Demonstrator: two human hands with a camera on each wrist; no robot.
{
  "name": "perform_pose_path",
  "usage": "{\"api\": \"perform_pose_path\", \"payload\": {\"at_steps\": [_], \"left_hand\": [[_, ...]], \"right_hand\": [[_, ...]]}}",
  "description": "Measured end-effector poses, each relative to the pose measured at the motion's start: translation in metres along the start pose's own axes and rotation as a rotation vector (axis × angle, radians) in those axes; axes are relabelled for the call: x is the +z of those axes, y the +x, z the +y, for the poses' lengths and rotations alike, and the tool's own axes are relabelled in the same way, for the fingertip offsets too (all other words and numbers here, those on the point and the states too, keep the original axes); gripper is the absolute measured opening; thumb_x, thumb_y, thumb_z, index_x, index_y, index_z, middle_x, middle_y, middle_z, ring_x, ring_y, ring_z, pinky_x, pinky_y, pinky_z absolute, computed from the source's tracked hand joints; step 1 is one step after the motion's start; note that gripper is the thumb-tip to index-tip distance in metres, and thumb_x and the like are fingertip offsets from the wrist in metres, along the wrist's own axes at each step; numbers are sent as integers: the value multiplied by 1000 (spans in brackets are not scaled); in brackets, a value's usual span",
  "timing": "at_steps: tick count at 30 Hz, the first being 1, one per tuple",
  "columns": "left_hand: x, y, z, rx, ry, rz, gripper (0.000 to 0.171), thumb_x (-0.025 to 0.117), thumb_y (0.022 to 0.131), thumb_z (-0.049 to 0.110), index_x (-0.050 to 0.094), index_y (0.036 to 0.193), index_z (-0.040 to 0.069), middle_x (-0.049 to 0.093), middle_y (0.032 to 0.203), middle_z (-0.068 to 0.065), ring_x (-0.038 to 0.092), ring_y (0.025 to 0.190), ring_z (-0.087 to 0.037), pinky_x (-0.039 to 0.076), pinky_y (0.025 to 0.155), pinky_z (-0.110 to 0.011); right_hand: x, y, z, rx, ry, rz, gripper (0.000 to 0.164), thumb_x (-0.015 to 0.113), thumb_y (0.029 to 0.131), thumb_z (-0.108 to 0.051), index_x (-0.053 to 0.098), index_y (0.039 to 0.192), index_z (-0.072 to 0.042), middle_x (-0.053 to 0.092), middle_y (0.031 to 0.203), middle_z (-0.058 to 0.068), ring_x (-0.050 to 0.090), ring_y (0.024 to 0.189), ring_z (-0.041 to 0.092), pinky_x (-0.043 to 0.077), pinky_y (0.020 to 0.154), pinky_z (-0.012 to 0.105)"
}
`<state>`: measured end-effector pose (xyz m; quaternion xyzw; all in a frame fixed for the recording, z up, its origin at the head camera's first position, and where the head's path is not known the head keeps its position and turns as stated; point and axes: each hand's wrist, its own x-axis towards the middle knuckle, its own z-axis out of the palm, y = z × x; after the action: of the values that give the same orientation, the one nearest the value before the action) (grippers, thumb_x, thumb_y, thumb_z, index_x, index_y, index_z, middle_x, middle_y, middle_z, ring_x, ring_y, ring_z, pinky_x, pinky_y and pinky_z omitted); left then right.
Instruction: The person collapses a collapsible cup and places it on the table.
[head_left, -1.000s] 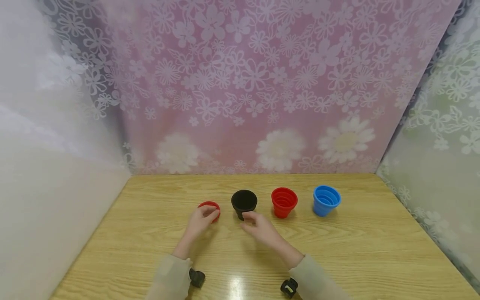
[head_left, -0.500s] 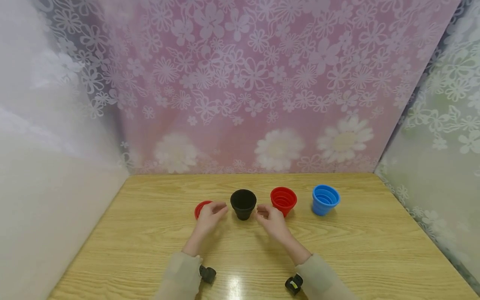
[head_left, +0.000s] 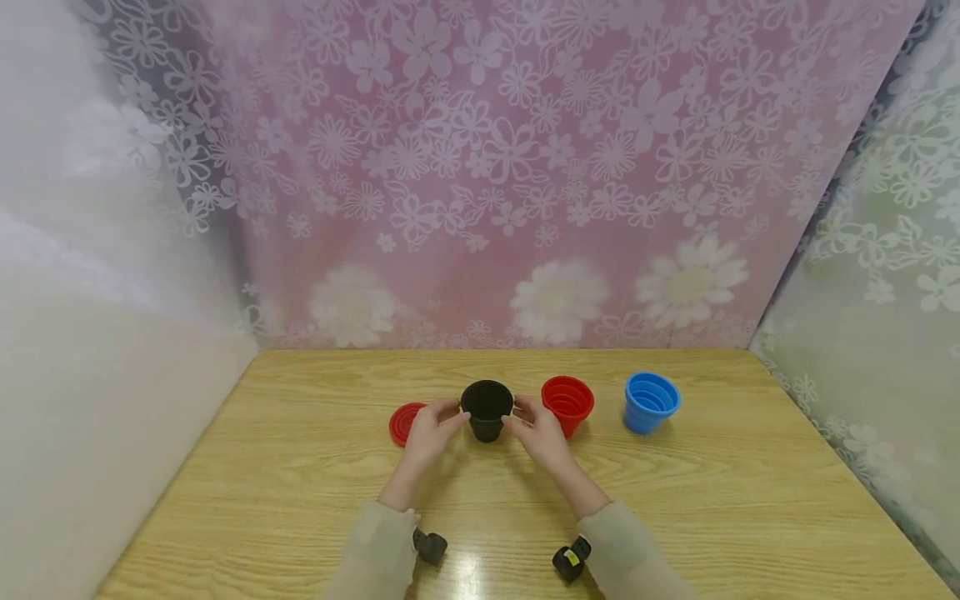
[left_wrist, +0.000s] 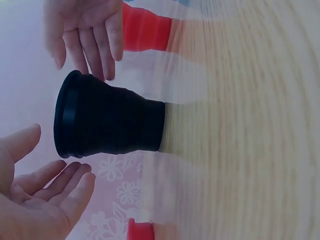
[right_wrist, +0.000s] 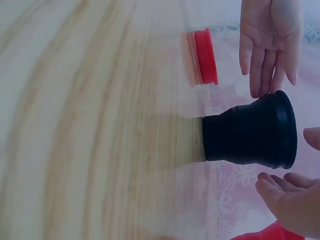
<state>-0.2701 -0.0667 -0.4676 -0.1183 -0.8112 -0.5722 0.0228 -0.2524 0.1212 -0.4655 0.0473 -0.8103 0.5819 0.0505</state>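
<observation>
A black collapsible cup (head_left: 487,427) stands upright and expanded on the wooden table, between the two hands. On its left side is my left hand (head_left: 431,433), fingers and thumb spread and relaxed near the rim. My right hand (head_left: 542,435) mirrors it on the right. In the left wrist view a small gap separates the left fingers (left_wrist: 79,192) from the cup; the right fingertips come very near the cup's side, and contact there is hard to tell. A flattened red collapsible cup (head_left: 402,423) lies beside the left hand, partly covered by it.
An expanded red collapsible cup (head_left: 567,402) stands just beyond the right hand, which overlaps its lower part. Farther right is an expanded blue collapsible cup (head_left: 651,405). Flower-patterned curtains (head_left: 510,167) rise along the table's back and right side.
The left hand has moved right, away from the flattened red cup, to the black cup's left side. The right hand shifted right from in front of the black cup, then closer to its right side.
</observation>
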Motion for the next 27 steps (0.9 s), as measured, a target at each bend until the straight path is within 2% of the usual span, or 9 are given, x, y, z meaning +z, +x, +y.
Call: {"api": "perform_pose_path", "payload": {"at_steps": [10, 13, 18, 21, 25, 27], "left_hand": [[4, 0, 2, 25, -2, -26, 36, 62, 83, 12, 55, 112, -8, 59, 107, -20, 54, 101, -30, 41, 88, -42], [3, -1, 3, 28, -34, -38, 37, 62, 83, 10, 54, 113, -9, 57, 108, -22, 55, 101, -32, 43, 86, -41], [-1, -10, 26, 16, -81, -50, 35, 59, 83, 1, 50, 112, -15, 53, 110, -29, 52, 101, -39, 42, 84, -45], [0, -9, 22, 17, -53, -43, 35, 60, 82, 3, 51, 112, -13, 54, 110, -26, 53, 101, -37, 43, 84, -44], [5, -3, 6, 28, -22, -25, 37, 64, 81, 10, 55, 113, -6, 57, 111, -19, 55, 101, -29, 45, 84, -39], [6, -3, 8, 25, -19, -16, 37, 65, 81, 10, 55, 113, -5, 57, 111, -18, 55, 102, -29, 44, 84, -39]], "right_hand": [[2, 4, 6, 9, 47, -16, 42, 60, 84, -9, 48, 119, 9, 52, 116, 24, 52, 104, 34, 45, 83, 39], [3, 4, 6, 5, 53, -8, 41, 60, 84, -8, 48, 119, 9, 52, 116, 25, 52, 104, 35, 45, 83, 39], [2, 4, 6, 4, 71, -17, 41, 60, 84, -7, 48, 119, 9, 51, 117, 25, 51, 105, 34, 44, 84, 38], [1, -1, -4, -2, 80, -18, 40, 60, 83, -5, 47, 119, 11, 51, 116, 27, 51, 104, 36, 44, 84, 39], [-1, -1, -4, -12, 88, -2, 39, 60, 83, -3, 49, 117, 11, 52, 114, 26, 52, 103, 35, 44, 85, 39], [-1, 2, 3, -10, 98, 7, 39, 62, 82, -5, 51, 117, 8, 53, 115, 23, 52, 103, 33, 44, 85, 37]]}}
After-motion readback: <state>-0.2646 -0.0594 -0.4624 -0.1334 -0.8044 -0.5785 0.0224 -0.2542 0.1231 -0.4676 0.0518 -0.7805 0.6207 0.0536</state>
